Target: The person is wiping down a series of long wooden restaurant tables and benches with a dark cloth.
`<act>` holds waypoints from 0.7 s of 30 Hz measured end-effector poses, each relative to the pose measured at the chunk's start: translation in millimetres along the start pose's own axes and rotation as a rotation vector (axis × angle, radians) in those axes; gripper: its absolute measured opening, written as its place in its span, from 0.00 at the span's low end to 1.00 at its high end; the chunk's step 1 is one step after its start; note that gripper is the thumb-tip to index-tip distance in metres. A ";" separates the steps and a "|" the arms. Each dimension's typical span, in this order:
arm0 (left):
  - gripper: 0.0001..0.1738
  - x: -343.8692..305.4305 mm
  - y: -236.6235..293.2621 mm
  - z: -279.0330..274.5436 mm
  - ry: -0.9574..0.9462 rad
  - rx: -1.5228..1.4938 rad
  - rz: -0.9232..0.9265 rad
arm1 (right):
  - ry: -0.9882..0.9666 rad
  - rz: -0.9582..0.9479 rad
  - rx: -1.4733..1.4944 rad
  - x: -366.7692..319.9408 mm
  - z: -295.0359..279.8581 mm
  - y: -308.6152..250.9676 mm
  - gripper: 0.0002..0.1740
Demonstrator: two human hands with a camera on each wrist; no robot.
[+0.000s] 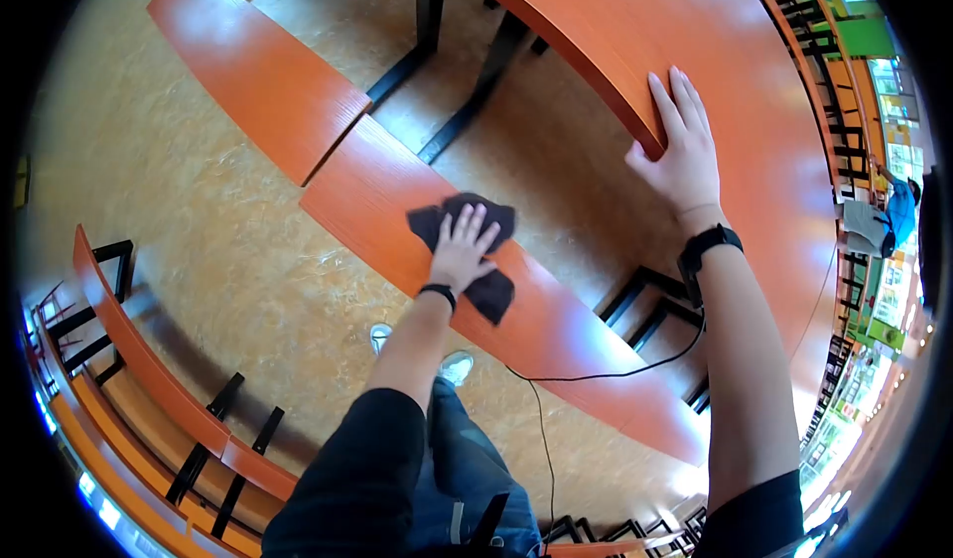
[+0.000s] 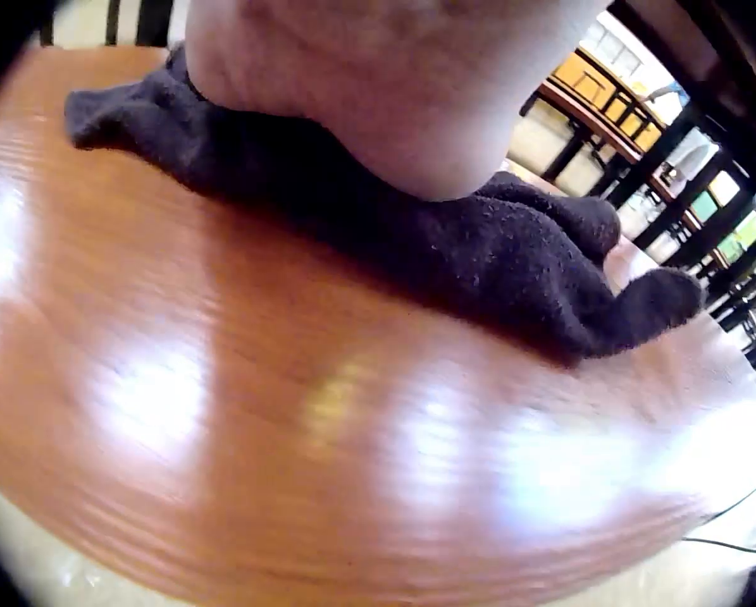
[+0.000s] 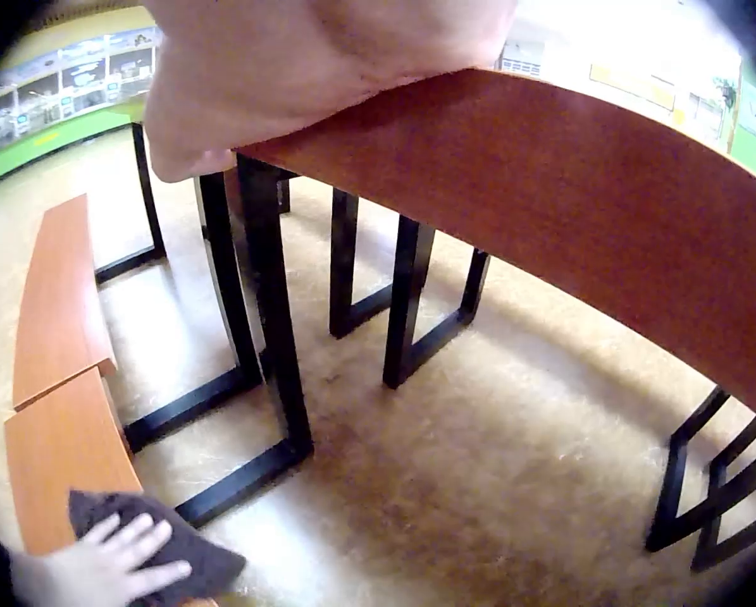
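Note:
My left hand (image 1: 462, 256) presses a dark cloth (image 1: 490, 300) flat on the curved orange bench (image 1: 367, 196), fingers spread. In the left wrist view the cloth (image 2: 504, 259) lies bunched under the heel of the hand (image 2: 378, 89). My right hand (image 1: 685, 151) rests on the orange table (image 1: 735, 52) at its edge, fingers straight on the top and thumb by the rim. In the right wrist view that hand (image 3: 315, 76) covers the table's corner, and the cloth (image 3: 194, 557) shows at the lower left, under the left hand (image 3: 99, 569).
A second bench section (image 1: 258, 71) adjoins this one with a narrow gap. Black metal legs (image 3: 270, 316) stand under the table. A thin black cable (image 1: 606, 374) crosses the bench from my right wrist. More benches curve at the lower left; a person in blue (image 1: 901, 210) is far right.

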State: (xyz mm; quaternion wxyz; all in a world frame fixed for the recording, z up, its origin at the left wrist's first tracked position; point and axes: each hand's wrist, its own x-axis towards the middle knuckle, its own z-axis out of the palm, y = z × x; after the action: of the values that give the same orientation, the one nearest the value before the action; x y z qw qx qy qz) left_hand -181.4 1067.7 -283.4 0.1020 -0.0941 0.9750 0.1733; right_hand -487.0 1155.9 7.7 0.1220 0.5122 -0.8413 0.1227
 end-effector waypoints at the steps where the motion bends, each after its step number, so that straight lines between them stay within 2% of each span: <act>1: 0.46 8.0 -25.1 -7.8 -0.006 0.040 -0.049 | -0.024 0.009 -0.037 -2.1 -0.8 -2.8 0.44; 4: 0.42 37.6 -94.6 -35.9 -0.018 0.219 -0.260 | -0.044 -0.003 -0.080 -5.9 -3.0 0.1 0.46; 6: 0.42 50.2 -135.1 -65.0 -0.025 0.156 -0.427 | -0.056 0.001 -0.094 -8.2 -8.5 0.6 0.46; 8: 0.42 53.0 -171.9 -75.2 0.020 0.136 -0.491 | -0.066 -0.011 -0.110 -9.8 -9.5 0.3 0.46; 10: 0.41 50.8 -193.4 -78.7 0.055 0.136 -0.472 | -0.082 -0.021 -0.126 -7.5 -11.3 3.0 0.46; 12: 0.39 47.9 -180.9 -76.1 0.091 0.124 -0.592 | -0.062 -0.043 -0.127 -9.1 -11.8 2.8 0.46; 14: 0.38 37.5 -149.7 -57.4 0.210 0.134 -0.642 | -0.071 -0.021 -0.124 -11.2 -13.0 -0.6 0.46; 16: 0.38 23.0 -112.0 -41.2 0.264 0.098 -0.540 | -0.055 -0.016 -0.122 -9.6 -11.6 -1.3 0.46; 18: 0.40 -0.6 -68.6 -29.9 0.218 -0.024 -0.373 | -0.067 -0.017 -0.129 -9.7 -10.9 2.0 0.46; 21: 0.40 -35.9 3.2 -8.0 0.149 -0.141 -0.302 | -0.050 -0.036 -0.123 -7.9 -11.6 1.4 0.45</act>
State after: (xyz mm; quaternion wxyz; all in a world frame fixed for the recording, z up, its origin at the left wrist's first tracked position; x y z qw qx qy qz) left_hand -149.0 1073.1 -266.8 0.0476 -0.2590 0.9401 0.2164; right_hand -483.8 1167.0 15.9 0.1347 0.5217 -0.8406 0.0557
